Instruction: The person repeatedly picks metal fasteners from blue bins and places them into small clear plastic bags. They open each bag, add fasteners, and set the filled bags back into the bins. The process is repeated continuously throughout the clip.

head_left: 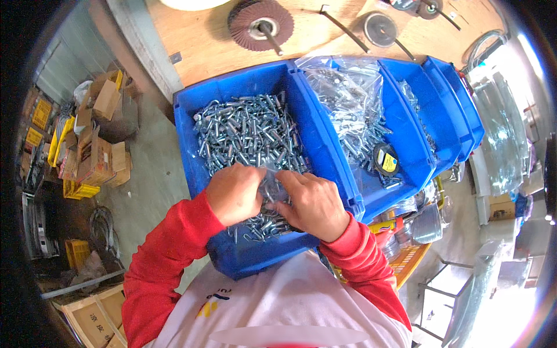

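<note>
Between both grips (235, 193) (313, 203): clear bag (271, 184)

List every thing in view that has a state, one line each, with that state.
left hand: closed on the small clear bag, over the near blue bin
right hand: closed on the same bag
small clear bag: pinched between both hands
near blue bin: open, heaped with loose metal hooks
second blue bin: open, holding clear bags of metal parts
flap disc: lying flat on the wooden board
</note>
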